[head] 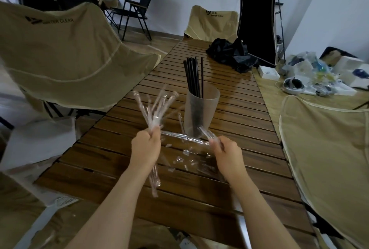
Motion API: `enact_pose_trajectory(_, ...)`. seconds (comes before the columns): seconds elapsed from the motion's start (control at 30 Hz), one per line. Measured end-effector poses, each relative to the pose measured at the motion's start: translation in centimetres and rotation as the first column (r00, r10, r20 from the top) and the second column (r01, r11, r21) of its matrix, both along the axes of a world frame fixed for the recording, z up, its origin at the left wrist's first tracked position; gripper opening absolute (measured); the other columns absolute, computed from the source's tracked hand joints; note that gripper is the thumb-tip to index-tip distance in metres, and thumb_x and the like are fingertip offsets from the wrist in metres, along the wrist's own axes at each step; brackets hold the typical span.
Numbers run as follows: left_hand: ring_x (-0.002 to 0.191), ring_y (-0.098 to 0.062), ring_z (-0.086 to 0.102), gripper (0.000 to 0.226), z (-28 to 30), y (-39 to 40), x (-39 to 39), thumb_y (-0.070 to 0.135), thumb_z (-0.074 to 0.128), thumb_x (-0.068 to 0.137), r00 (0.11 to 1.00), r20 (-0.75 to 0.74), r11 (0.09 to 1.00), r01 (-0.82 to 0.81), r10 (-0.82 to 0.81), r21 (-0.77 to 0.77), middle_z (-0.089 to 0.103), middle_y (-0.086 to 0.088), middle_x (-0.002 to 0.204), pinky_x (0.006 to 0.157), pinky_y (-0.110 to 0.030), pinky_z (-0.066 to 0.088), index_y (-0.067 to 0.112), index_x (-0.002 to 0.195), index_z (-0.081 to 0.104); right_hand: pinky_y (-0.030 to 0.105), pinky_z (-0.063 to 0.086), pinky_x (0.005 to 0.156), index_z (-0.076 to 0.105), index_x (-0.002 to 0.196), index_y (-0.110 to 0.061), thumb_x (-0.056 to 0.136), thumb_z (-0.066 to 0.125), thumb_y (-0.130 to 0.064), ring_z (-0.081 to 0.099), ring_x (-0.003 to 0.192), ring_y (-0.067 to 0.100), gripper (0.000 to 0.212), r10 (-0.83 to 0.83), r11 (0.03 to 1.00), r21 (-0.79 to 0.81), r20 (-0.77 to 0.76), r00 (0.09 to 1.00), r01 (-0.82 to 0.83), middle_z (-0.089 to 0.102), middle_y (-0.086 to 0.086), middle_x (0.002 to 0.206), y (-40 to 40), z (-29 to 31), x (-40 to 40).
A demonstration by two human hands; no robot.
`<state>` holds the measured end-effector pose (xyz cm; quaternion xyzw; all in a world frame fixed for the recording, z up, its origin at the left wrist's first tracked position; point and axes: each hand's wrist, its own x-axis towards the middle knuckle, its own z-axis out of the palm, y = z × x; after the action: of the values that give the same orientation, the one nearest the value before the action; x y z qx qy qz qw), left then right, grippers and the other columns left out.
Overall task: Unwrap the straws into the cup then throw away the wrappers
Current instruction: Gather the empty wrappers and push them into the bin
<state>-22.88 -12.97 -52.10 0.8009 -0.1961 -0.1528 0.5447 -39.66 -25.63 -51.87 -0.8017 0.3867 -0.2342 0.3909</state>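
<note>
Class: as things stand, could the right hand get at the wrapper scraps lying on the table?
Probably not yet: the scraps lie uncovered just left of the right hand, but it already grips a wrapper, so it lacks free fingers.

We see our two bare forearms entering from the near edge, no sleeves, watch, bracelet or rings on either. Our bare left hand (145,149) and our bare right hand (227,153) wear no gloves; wrists are uncovered.
</note>
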Motion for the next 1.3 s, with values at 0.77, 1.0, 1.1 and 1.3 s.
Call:
enact_pose_trajectory(0.77,0.099,-0.017,0.055,0.033,-1.7,3.7,2.1,0.031,0.061,0.093,0.977,0.141,0.981,-0.172,0.158,0.095,0.054,-0.004,0.110,0.078,-0.023,0.050,0.011,0.119,0.055,0.043,0.041,0.107,0.030,0.145,-0.029,0.096,0.045,-0.044,0.042,0.131,0.014,0.054,0.261,0.959,-0.064,-0.196,0.945,-0.278,0.040,-0.004,0.145,7.0,-1.5,6.3)
enact_pose_trajectory(1.0,0.139,-0.030,0.036,0.107,-0.6,6.7,3.4,0.045,0.078,0.077,0.980,0.101,0.963,-0.186,0.169,0.194,0.026,-0.013,0.153,0.109,-0.042,0.039,0.016,0.155,0.010,0.027,0.048,0.083,0.052,0.123,-0.024,0.095,0.042,-0.040,0.059,0.098,0.010,0.034,0.046,0.991,-0.126,-0.031,0.998,-0.049,0.059,-0.004,0.113,5.6,0.5,5.5)
enact_pose_trajectory(1.1,0.149,-0.032,0.017,0.124,0.0,7.5,3.7,0.065,0.069,0.075,0.990,0.060,0.972,-0.136,0.127,0.189,0.003,-0.009,0.163,0.118,-0.045,0.027,0.022,0.154,-0.017,0.051,0.046,0.097,0.042,0.132,-0.023,0.076,0.034,-0.072,0.054,0.113,0.023,0.075,0.094,0.991,-0.071,-0.209,0.973,-0.111,0.050,0.005,0.130,4.9,0.4,4.0)
enact_pose_trajectory(1.3,0.145,-0.027,-0.028,0.134,-1.0,7.0,2.5,0.077,0.066,0.066,0.977,0.118,0.919,0.119,-0.175,0.376,-0.032,-0.005,0.158,0.116,-0.044,-0.013,0.032,0.147,-0.031,0.056,0.019,0.115,0.016,0.149,-0.022,0.062,0.038,-0.080,0.024,0.141,0.033,0.107,0.302,0.938,0.029,-0.560,0.771,-0.347,0.017,0.008,0.156,5.6,-0.8,3.8)
